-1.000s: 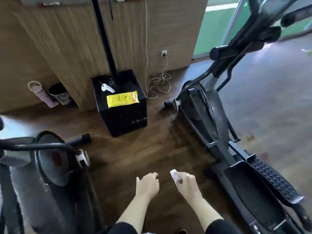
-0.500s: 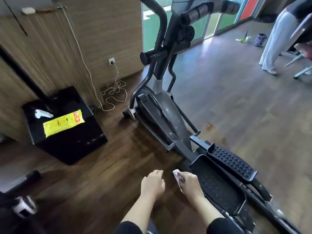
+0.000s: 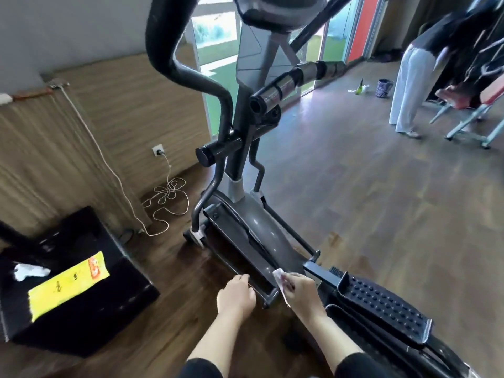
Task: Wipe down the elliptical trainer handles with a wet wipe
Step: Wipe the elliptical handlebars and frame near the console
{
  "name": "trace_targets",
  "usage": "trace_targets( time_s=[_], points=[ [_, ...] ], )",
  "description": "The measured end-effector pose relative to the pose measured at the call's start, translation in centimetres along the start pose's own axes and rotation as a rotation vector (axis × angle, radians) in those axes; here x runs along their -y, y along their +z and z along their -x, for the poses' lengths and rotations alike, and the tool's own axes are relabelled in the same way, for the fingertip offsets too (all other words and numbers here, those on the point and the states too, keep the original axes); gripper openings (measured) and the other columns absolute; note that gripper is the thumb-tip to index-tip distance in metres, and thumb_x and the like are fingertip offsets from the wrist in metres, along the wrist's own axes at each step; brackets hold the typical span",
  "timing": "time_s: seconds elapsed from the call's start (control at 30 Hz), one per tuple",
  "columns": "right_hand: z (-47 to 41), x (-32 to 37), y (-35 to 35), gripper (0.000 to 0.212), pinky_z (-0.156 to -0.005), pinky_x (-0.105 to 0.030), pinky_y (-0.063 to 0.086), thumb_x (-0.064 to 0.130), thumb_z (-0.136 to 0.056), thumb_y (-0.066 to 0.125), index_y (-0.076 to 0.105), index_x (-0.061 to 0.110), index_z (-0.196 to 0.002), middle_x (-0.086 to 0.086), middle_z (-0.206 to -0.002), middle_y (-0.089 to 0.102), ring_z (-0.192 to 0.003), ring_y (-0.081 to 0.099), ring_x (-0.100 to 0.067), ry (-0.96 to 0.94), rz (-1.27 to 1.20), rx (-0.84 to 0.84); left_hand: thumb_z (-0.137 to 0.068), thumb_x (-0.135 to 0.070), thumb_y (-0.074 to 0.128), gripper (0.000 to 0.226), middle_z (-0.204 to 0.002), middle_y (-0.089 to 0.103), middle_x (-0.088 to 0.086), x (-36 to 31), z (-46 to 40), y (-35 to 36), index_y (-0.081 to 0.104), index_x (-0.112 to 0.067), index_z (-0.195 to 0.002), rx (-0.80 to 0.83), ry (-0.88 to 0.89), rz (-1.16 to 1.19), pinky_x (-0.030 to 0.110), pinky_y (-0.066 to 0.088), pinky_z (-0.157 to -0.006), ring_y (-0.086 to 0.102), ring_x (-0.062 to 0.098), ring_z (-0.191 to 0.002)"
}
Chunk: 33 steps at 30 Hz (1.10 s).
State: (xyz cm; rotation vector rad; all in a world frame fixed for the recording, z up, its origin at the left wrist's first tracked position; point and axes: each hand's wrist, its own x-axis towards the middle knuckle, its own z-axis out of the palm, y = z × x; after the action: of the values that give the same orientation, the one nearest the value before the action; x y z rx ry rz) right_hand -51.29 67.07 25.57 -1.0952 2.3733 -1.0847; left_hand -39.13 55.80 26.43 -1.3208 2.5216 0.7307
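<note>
While left hand (image 3: 236,296) curls loose, right hand (image 3: 301,293) fingers (image 3: 289,282) pinch wet wipe (image 3: 278,276).

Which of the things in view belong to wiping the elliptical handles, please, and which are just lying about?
Job: wet wipe in right hand; curved handle; grip bar; yellow wipes pack.
Lying about: white cable; blue cup; black box.

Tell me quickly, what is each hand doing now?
Left hand: loosely curled, holding nothing.
Right hand: closed on the small white wet wipe.
</note>
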Motion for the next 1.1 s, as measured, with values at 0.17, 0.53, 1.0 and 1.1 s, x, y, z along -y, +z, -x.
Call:
trace_targets(
  time_s=[0.17,0.53,1.0,1.1],
  points=[
    [-6.6,2.8,-2.0,0.038,-0.055,-0.005,0.032,0.034,-0.093,0.057,0.059,0.018,-0.058,0.013,-0.052,0.05,-0.056,0.053,-0.002,-0.08,-0.153,-0.037,-0.098,-0.03,0.04,0.049,-0.151,0.038,-0.008,-1.3,-3.5,-5.1,0.036,-0.024,-0.147,-0.165,-0.084,0.074,0.033,0.037,-0.106,0.041,0.016,-0.136],
    [-19.8,11.6,-7.2,0.021,-0.078,-0.016,0.055,0.009,-0.081,0.074,0.073,0.005,-0.102,0.001,-0.096,0.073,-0.089,0.068,-0.001,-0.668,-0.489,-0.129,-0.096,-0.028,0.048,0.047,-0.146,0.047,-0.004,-5.5,-4.8,-18.9,0.045,-0.02,-0.142,-0.686,-0.291,0.186,0.033,0.042,-0.1,0.048,0.019,-0.13],
    [-23.7,27.6,-11.4,0.024,-0.082,-0.01,0.047,0.003,-0.084,0.068,0.07,0.004,-0.108,-0.003,-0.106,0.069,-0.097,0.063,-0.004,-0.88,-0.915,-0.103,-0.096,-0.037,0.048,0.054,-0.141,0.05,0.0,-9.6,0.7,-33.9,0.035,-0.021,-0.146,-1.162,-0.389,0.053,0.036,0.046,-0.09,0.055,0.026,-0.12],
    [-24.9,30.0,-11.2,0.023,-0.078,0.001,0.04,0.006,-0.085,0.068,0.07,0.005,-0.108,-0.004,-0.105,0.07,-0.096,0.058,0.004,-0.83,-0.942,-0.093,-0.095,-0.037,0.047,0.052,-0.132,0.057,0.002,-9.9,1.0,-35.5,0.036,-0.024,-0.144,-1.215,-0.369,0.049,0.036,0.051,-0.08,0.062,0.028,-0.105]
  ],
)
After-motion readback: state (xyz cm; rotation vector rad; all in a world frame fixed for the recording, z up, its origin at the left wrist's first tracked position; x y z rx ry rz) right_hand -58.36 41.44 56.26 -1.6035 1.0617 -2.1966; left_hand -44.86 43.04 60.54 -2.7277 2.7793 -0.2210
